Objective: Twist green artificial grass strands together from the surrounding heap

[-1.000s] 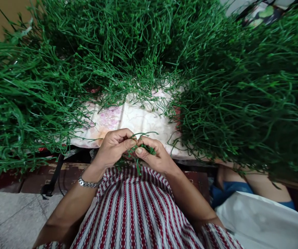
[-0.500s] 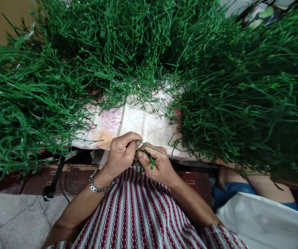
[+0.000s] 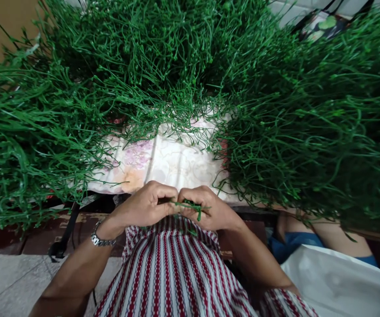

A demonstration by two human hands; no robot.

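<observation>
Thin green stems (image 3: 193, 206), looking like plastic plant pieces, sit pinched between my hands just above my lap. My left hand (image 3: 147, 204), with a metal watch (image 3: 102, 240) on its wrist, is closed with thumb and forefinger at the stems' left end. Curled around the rest of them is my right hand (image 3: 208, 206), its knuckles close against the left. Small green bits poke out from the right fingers, and part of what lies inside that hand is hidden. Below the hands, a little green piece (image 3: 192, 232) shows against the striped red and white garment (image 3: 176, 273).
Large heaps of similar green stems cover the table at the left (image 3: 27, 145), back (image 3: 163, 48) and right (image 3: 309, 141). A flowered white tablecloth (image 3: 176, 158) shows between them. At the lower right are another person's legs (image 3: 335, 240) and a white sheet-like thing (image 3: 338, 281).
Both hands have come lower and turned more level, knuckles together. My left elbow and forearm have swung outward to the left. The stems between the hands now lie more horizontally.
</observation>
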